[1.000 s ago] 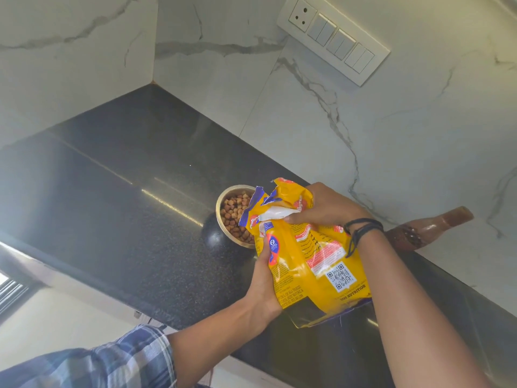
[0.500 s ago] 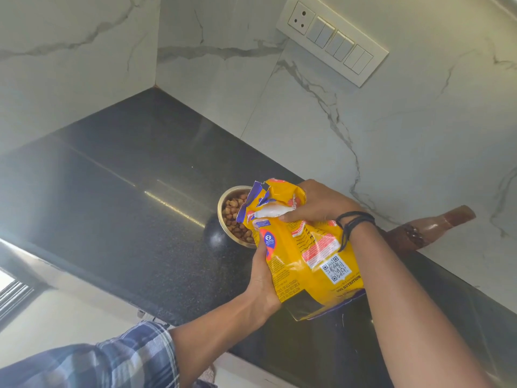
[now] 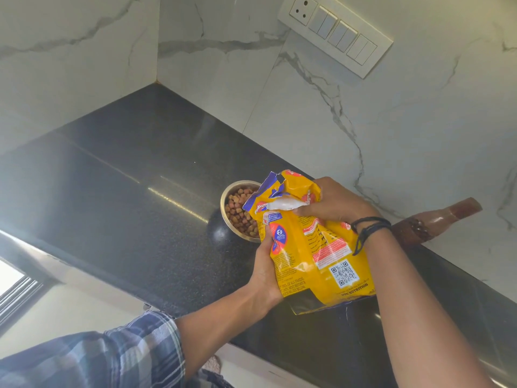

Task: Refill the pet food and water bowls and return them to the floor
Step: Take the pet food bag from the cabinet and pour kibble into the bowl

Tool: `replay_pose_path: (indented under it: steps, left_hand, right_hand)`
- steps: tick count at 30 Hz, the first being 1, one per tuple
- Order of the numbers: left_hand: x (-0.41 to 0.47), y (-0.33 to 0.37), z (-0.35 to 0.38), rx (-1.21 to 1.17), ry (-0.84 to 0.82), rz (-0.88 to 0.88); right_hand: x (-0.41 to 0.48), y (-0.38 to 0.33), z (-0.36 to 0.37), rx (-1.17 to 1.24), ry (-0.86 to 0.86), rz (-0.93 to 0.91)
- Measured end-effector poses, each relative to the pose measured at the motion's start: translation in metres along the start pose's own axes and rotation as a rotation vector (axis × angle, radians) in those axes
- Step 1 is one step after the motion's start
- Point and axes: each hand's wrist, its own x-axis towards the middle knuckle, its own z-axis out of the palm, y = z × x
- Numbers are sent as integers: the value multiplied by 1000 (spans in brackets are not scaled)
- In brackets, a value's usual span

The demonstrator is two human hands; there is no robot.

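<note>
A yellow dog food bag (image 3: 313, 247) is upright above the black counter (image 3: 126, 197), held in both hands. My left hand (image 3: 265, 270) grips its lower left side. My right hand (image 3: 333, 203) pinches the torn, crumpled top of the bag. Just behind and left of the bag stands a steel bowl (image 3: 235, 191) filled with brown kibble (image 3: 240, 211); the bag covers its right part. No water bowl is in sight.
A brown bottle-like object (image 3: 436, 219) lies on the counter against the marble wall on the right. A switch panel (image 3: 335, 32) is on the wall above. The counter's front edge runs diagonally at lower left, with a window grille (image 3: 16, 295) beyond.
The bag and both hands have stayed over the counter, with the bag's top crumpled a little more under my right hand. The bowl has not moved.
</note>
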Motion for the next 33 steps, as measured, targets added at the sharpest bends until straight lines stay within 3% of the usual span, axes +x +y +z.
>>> replay_pose_path:
  steps: [8, 17, 28, 33]
  left_hand:
    - [-2, -1, -1, 73, -14, -15]
    - [-9, 14, 0, 383, -61, -94]
    - [-22, 34, 1, 927, -98, 188]
    - [-24, 38, -16, 1070, -67, 245]
  right_hand:
    - [-19, 19, 2, 142, 59, 10]
    - [-80, 63, 30, 635, 319, 21]
    - [-110, 92, 97, 1011, 607, -95]
    - [-113, 101, 133, 1056, 646, -27]
